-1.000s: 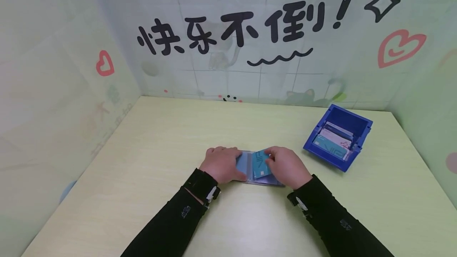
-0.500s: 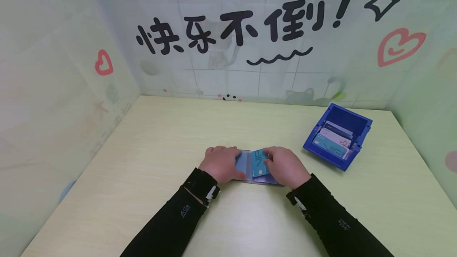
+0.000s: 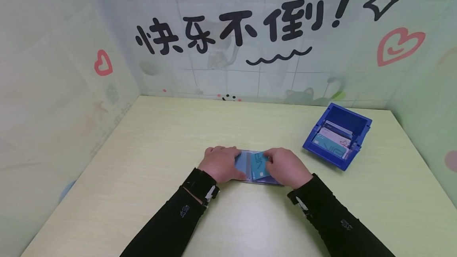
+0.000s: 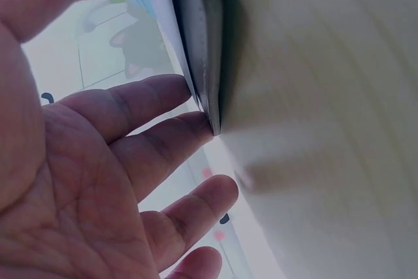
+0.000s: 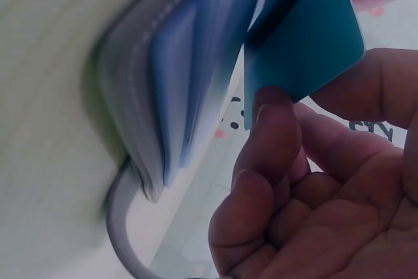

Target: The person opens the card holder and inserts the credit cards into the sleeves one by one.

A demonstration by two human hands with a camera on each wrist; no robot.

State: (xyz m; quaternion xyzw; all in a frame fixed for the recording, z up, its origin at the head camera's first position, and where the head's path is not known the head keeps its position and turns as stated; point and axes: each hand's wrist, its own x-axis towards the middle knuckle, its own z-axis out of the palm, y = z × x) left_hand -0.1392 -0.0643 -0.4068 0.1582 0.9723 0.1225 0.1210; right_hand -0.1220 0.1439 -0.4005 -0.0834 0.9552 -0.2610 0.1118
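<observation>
A wallet-like card holder (image 3: 242, 162) with clear sleeves lies spread open on the table. My left hand (image 3: 220, 165) grips its left part, thumb on the near side and fingertips at the far edge; in the left wrist view two fingers (image 4: 176, 125) touch that edge. Between thumb and fingers my right hand (image 3: 288, 168) pinches a teal card (image 3: 258, 165) with dark lettering. The card lies slightly tilted over the holder's right half, near the centre fold. In the right wrist view the card (image 5: 317, 40) slants away from the stacked sleeves (image 5: 179, 89).
At the right back of the table (image 3: 171, 130) stands an open blue plastic box (image 3: 323, 158) holding several cards, a teal one (image 3: 330, 146) in front. A grey strap (image 5: 116, 210) loops from the holder's edge. Printed panels enclose the table's back and sides.
The teal card's far end has dropped slightly toward the holder, and my right fingertips have shifted a little nearer with it. My left hand stays in place on the holder.
</observation>
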